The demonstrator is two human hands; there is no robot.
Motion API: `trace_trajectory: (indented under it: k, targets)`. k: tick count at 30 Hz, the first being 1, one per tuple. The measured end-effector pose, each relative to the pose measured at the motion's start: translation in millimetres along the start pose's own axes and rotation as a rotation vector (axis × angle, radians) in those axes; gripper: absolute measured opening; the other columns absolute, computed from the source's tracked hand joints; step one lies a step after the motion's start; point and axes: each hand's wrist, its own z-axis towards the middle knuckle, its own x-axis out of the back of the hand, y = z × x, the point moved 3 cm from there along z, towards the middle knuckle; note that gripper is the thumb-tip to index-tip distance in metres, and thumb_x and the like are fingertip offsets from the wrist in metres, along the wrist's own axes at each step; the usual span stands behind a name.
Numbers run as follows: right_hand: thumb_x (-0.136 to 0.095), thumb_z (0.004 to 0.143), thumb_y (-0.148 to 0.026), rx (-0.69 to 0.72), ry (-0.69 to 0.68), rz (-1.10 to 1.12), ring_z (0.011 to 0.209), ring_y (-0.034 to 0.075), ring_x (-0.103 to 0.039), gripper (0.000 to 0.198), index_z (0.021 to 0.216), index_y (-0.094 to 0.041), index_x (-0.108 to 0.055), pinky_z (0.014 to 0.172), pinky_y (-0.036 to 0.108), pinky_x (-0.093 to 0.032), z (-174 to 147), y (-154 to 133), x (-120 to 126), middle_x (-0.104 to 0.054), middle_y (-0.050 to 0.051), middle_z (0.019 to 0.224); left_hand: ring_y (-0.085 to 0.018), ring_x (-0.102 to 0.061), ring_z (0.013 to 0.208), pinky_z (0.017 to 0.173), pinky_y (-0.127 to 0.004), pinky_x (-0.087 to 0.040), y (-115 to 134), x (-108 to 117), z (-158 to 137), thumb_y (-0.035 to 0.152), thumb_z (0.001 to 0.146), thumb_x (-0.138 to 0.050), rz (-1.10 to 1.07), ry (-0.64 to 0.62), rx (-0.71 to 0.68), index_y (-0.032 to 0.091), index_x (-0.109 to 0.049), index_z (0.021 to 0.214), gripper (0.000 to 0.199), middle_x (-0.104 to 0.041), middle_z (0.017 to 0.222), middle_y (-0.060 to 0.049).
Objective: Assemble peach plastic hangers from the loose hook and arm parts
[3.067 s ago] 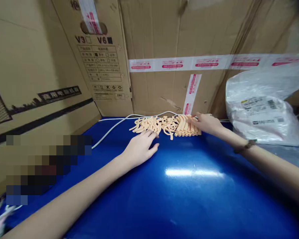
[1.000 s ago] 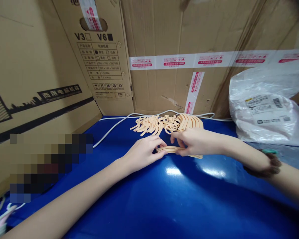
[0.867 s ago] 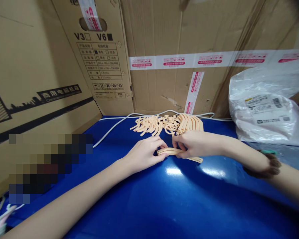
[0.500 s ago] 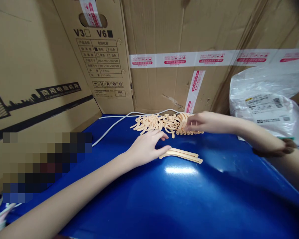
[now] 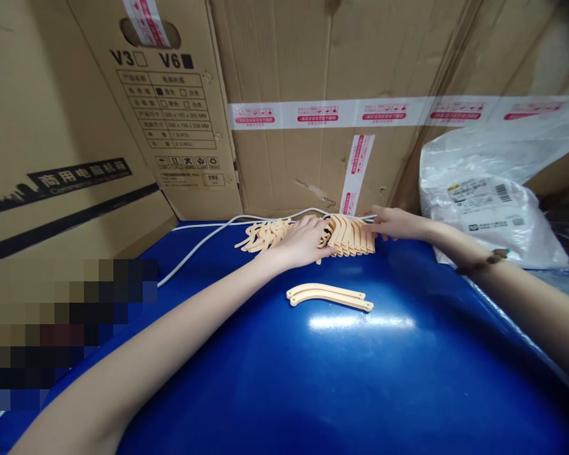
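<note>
Curved, cream-coloured strips with small holes at their ends lie at the back of the blue table. A neat row of curved strips [image 5: 348, 237] stands side by side between my hands. My left hand [image 5: 306, 242] rests over the loose pile of curved strips [image 5: 264, 235], its fingers apart and reaching to the row's left side. At the row's right end, my right hand [image 5: 394, 224] has its fingers spread against the last strips; some fingertips are hidden. Nearer to me, a pair of curved strips [image 5: 329, 294] lies together, untouched by either hand.
Cardboard boxes [image 5: 284, 164] wall off the back and left of the blue table [image 5: 351, 385]. A white cable [image 5: 194, 253] runs behind the strips. On the right sits a clear plastic bag [image 5: 493, 196] with a printed label.
My left hand has left the front pair of strips and moved back and right onto the pile. My right hand has shifted from on top of the row to its right end.
</note>
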Motion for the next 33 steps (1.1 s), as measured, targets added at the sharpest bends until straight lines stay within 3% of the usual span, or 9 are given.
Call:
trace_trajectory:
  k: [9,15,21,27,33]
  targets:
    - [-0.053,0.088,-0.033,0.008,-0.004,0.062,0.057,0.016,-0.063,0.044,0.127,-0.016,-0.043,0.046,0.024,-0.047,2.4,1.2,-2.8,-0.070,0.007,0.082,-0.030,-0.036,0.128,0.106,-0.043,-0.030,15.9,-8.9,8.9,0.047,0.083,-0.060,0.003,-0.066,-0.035,0.013,-0.049,0.128,0.057,-0.046,0.135,-0.014]
    - [-0.055,0.086,-0.033,-0.011,0.004,0.072,0.057,0.016,-0.062,0.047,0.127,-0.013,-0.043,0.044,0.024,-0.047,4.3,3.6,-4.8,-0.069,0.007,0.081,-0.030,-0.041,0.122,0.103,-0.042,-0.032,15.7,-5.6,6.5,0.043,0.082,-0.061,0.027,-0.090,-0.029,0.011,-0.050,0.127,0.056,-0.053,0.126,-0.013]
    - [-0.056,0.086,-0.033,0.009,0.010,0.049,0.060,0.016,-0.062,0.047,0.127,-0.014,-0.045,0.045,0.023,-0.047,1.8,2.5,-5.7,-0.068,0.007,0.083,-0.029,-0.039,0.125,0.109,-0.045,-0.024,19.8,-9.8,7.8,0.038,0.086,-0.056,0.046,-0.098,-0.003,0.011,-0.045,0.133,0.055,-0.052,0.130,-0.013]
    - [-0.052,0.088,-0.039,-0.067,0.057,-0.006,0.049,0.015,-0.059,0.048,0.127,-0.011,-0.048,0.041,0.023,-0.044,7.5,13.5,-5.6,-0.067,0.007,0.074,-0.031,-0.039,0.125,0.104,-0.042,-0.031,21.2,-3.0,2.5,0.039,0.083,-0.061,0.049,-0.132,0.014,0.007,-0.038,0.136,0.066,-0.048,0.134,-0.017]
    - [-0.044,0.090,-0.053,-0.081,0.014,-0.009,0.051,0.014,-0.059,0.047,0.093,-0.011,-0.066,0.039,0.022,-0.043,16.0,20.7,-14.6,-0.066,0.008,0.070,-0.026,-0.042,0.123,0.104,-0.037,-0.031,17.3,-2.5,0.3,0.028,0.087,-0.057,0.073,-0.136,-0.001,0.011,-0.044,0.130,0.048,-0.051,0.131,-0.013]
